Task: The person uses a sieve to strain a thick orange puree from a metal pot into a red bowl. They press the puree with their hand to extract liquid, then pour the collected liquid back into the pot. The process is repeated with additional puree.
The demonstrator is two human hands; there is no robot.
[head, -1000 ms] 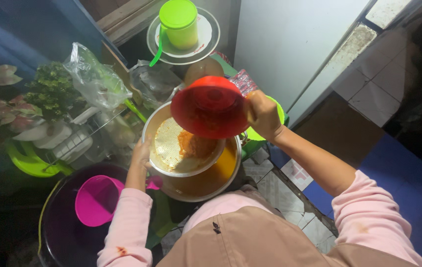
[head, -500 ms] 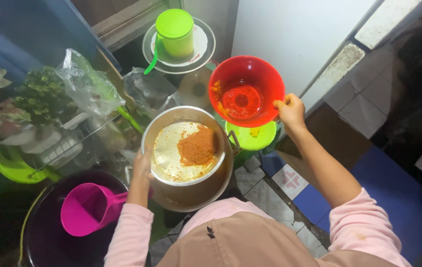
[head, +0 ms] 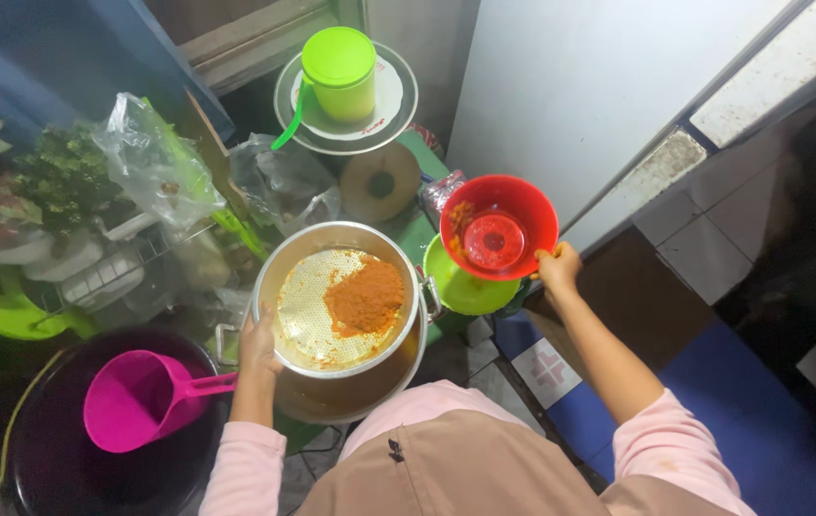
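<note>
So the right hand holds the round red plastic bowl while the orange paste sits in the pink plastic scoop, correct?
Not quite. In the head view the right hand does hold the round red plastic bowl, but the orange paste sits in the perforated metal strainer, not the pink plastic scoop.

White wall panel (head: 580, 86), tiled floor (head: 704, 248), blue mat (head: 762, 430), dim light

Red plastic bowl (head: 498, 227), tilted, orange residue inside. Perforated metal strainer (head: 336, 298) seated in the metal pot (head: 370, 382), holding an orange paste mound (head: 364, 295).
</note>
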